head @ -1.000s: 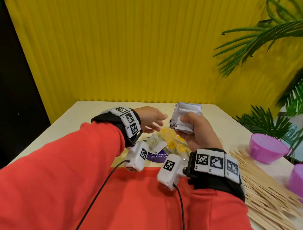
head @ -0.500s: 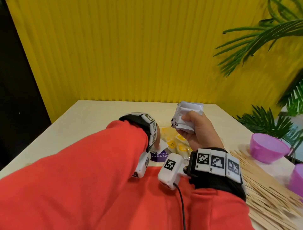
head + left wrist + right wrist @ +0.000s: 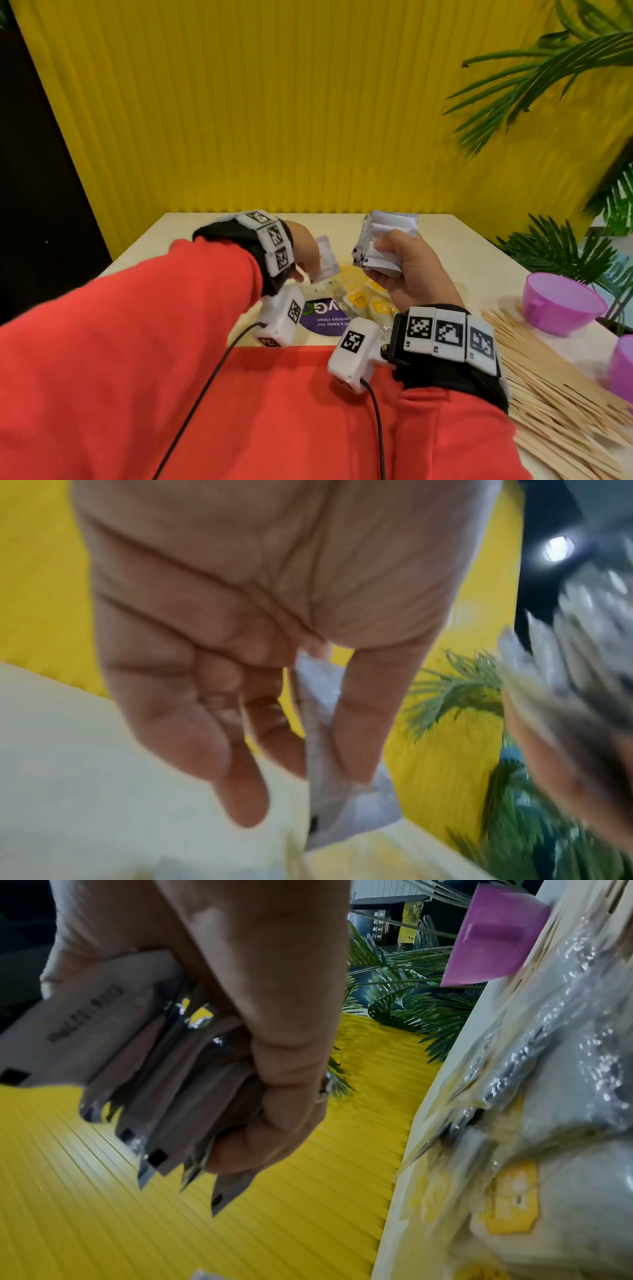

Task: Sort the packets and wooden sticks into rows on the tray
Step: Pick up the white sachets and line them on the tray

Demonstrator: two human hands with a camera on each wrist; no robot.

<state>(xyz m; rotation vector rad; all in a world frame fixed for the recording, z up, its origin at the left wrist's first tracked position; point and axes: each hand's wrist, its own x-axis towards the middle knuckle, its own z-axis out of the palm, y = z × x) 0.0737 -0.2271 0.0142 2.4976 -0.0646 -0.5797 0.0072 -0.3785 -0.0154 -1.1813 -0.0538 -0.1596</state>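
Note:
My right hand (image 3: 407,267) grips a stack of several white packets (image 3: 387,240) upright above the table; in the right wrist view the stack (image 3: 143,1074) fans out from the curled fingers (image 3: 281,1096). My left hand (image 3: 305,253) pinches a single white packet (image 3: 325,263) between thumb and fingers, seen edge-on in the left wrist view as a thin white packet (image 3: 329,750). Below both hands lie yellow-labelled clear packets (image 3: 363,301) on a sheet with a purple round label (image 3: 325,317). A heap of wooden sticks (image 3: 561,394) lies at the right.
Two purple bowls stand at the right edge, one farther back (image 3: 561,301) and one nearer, cut off (image 3: 623,366). Green plants (image 3: 561,253) reach in from the right. A yellow ribbed wall (image 3: 274,120) backs the cream table (image 3: 191,229).
My left hand dipped down to the pile and has come back up holding one white packet. The right hand kept its stack almost still.

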